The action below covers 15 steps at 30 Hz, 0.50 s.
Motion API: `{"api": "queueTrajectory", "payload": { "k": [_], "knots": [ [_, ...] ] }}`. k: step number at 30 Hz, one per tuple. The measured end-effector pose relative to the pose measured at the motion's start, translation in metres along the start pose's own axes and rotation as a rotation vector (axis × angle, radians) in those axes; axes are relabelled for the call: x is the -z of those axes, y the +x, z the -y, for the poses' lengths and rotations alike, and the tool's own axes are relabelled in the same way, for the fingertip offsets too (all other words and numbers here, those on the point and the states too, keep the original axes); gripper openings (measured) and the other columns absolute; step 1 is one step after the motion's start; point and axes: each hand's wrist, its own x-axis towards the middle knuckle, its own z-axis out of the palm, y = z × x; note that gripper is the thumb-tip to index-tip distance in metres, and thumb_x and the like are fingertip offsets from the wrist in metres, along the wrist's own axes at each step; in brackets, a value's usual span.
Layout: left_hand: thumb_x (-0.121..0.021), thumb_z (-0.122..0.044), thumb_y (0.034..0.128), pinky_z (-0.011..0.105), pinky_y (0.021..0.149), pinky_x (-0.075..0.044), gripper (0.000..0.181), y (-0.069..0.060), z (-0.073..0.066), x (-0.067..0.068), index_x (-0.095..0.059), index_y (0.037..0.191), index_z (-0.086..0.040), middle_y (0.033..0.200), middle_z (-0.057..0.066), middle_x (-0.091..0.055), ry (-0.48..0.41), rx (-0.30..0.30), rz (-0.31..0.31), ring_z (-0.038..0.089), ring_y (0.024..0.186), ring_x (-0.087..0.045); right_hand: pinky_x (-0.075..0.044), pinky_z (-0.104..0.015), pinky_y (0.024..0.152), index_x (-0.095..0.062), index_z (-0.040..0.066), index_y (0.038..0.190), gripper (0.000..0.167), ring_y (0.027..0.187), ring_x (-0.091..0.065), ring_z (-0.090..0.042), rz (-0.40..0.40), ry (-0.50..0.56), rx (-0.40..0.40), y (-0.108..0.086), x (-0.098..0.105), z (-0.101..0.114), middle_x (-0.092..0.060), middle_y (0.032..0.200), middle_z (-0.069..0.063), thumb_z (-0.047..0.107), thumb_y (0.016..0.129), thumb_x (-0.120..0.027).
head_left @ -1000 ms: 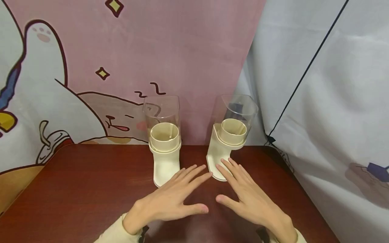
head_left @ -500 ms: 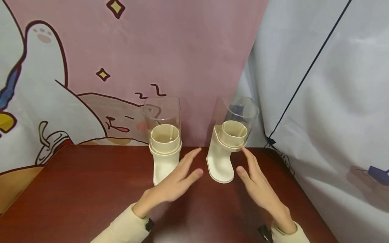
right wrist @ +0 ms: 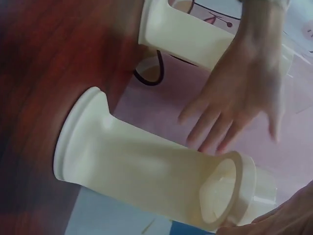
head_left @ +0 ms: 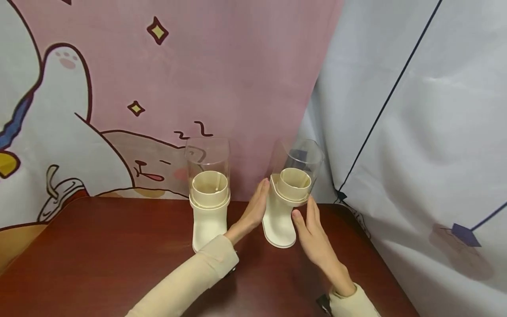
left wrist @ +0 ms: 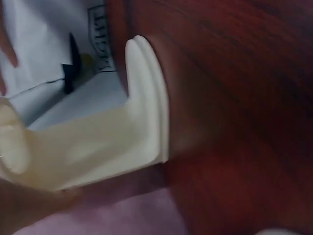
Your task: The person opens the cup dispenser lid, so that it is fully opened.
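Along the near side of the table, a left sleeve (head_left: 186,281) and a right sleeve (head_left: 352,304), both cream, are noted, with a small dark item (head_left: 324,304) visible at the right cuff. The reddish-brown tabletop (head_left: 119,264) is seen beneath both forearms.

Beyond the cuffs, the left hand (head_left: 253,211) is found between the two stands, at the left side of the right stand (head_left: 279,224). Its fingers are extended and nothing is held. The right hand (head_left: 314,237) is found at the opposite side of the same stand, fingers likewise straight, thumb set apart, nothing gripped. The right stand is thus bracketed by the two palms; whether it is touched by either hand cannot be told from the three views.

The right stand is observed upright on the tabletop, its rounded base laid flat and turned slightly at an angle. A cream cup (head_left: 294,189) is carried at its top, and above this a clear container (head_left: 313,152) is raised.

To its left, well apart, a left stand (head_left: 210,226) of matching form is recorded upright, fitted with a second cream cup (head_left: 210,196) and a second clear container (head_left: 206,152).

Behind the table, a pink cloth (head_left: 253,88) is hung, printed with a sleeping cartoon animal (head_left: 154,165) and yellow stars (head_left: 157,31). At the right, a white cloth (head_left: 416,154) is crossed by a dark diagonal line (head_left: 388,99).
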Motion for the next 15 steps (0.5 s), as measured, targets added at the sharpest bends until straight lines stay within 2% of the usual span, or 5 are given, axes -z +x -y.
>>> {"api": "queueTrajectory", "payload": {
  "k": [3, 5, 10, 13, 15],
  "knots": [
    [-0.018, -0.051, 0.1071, 0.048, 0.124, -0.013, 0.067, 0.008, 0.013, -0.004, -0.024, 0.158, -0.007, 0.164, 0.011, -0.025, -0.047, -0.03, 0.048, 0.027, 0.153, -0.018, -0.015, -0.062, 0.119, 0.005, 0.008, 0.16, 0.074, 0.154, -0.005, -0.037, 0.008, 0.002, 0.0, -0.001, -0.005, -0.003, 0.006, 0.167, -0.015, 0.042, 0.107, -0.035],
    [-0.019, -0.049, 0.1074, 0.048, 0.124, -0.014, 0.065, 0.012, 0.017, -0.005, -0.026, 0.157, -0.009, 0.163, 0.01, -0.027, -0.081, -0.04, 0.051, 0.026, 0.152, -0.02, -0.014, -0.062, 0.12, 0.005, 0.008, 0.16, 0.073, 0.154, -0.003, -0.036, 0.001, 0.016, 0.008, -0.002, -0.007, -0.004, 0.006, 0.168, -0.014, 0.041, 0.108, -0.034],
    [-0.02, -0.05, 0.1071, 0.046, 0.125, -0.013, 0.066, 0.021, 0.016, -0.009, -0.025, 0.157, -0.007, 0.164, 0.011, -0.024, -0.18, -0.033, 0.046, 0.026, 0.153, -0.018, -0.011, -0.062, 0.12, 0.006, 0.009, 0.16, 0.071, 0.154, 0.001, -0.033, -0.005, 0.051, 0.036, -0.002, -0.006, -0.004, 0.008, 0.168, -0.011, 0.038, 0.108, -0.033],
    [-0.023, -0.049, 0.1065, 0.048, 0.124, -0.013, 0.067, 0.016, 0.012, -0.012, -0.022, 0.158, -0.006, 0.163, 0.012, -0.024, -0.195, -0.021, 0.044, 0.027, 0.152, -0.018, -0.013, -0.061, 0.12, 0.006, 0.01, 0.16, 0.072, 0.154, -0.001, -0.034, 0.001, 0.043, 0.027, -0.003, -0.004, -0.005, 0.009, 0.168, -0.01, 0.04, 0.108, -0.033],
    [-0.026, -0.049, 0.1052, 0.049, 0.124, -0.013, 0.067, 0.006, 0.009, -0.013, -0.023, 0.157, -0.008, 0.162, 0.012, -0.024, -0.179, -0.016, 0.032, 0.028, 0.151, -0.019, -0.014, -0.061, 0.12, 0.005, 0.008, 0.16, 0.072, 0.154, -0.002, -0.035, -0.01, 0.037, 0.018, -0.003, -0.003, -0.008, 0.008, 0.168, -0.011, 0.04, 0.108, -0.034]
  ]
}}
